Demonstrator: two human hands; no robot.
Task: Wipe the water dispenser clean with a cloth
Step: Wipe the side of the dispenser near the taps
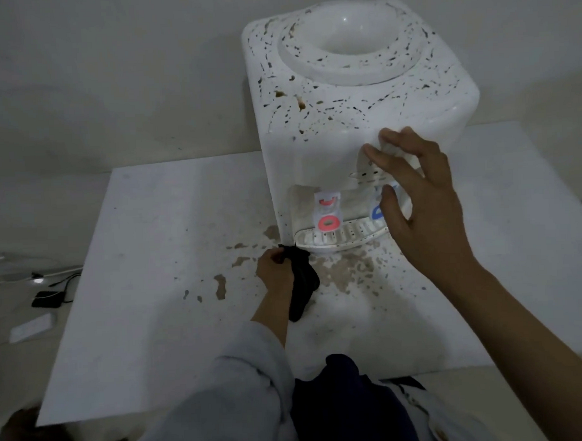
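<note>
Left hand (274,268) gripping cloth (301,282) below dispenser (345,113) — right hand (421,202) spread beside it

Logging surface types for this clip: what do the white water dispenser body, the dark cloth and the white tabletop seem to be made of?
White water dispenser body: looks like glossy moulded plastic, with rounded corners and highlights. Dark cloth in the left hand: soft fabric, since it droops in folds. White tabletop: smooth, matte, hard; material unclear, perhaps laminate or painted board.
</note>
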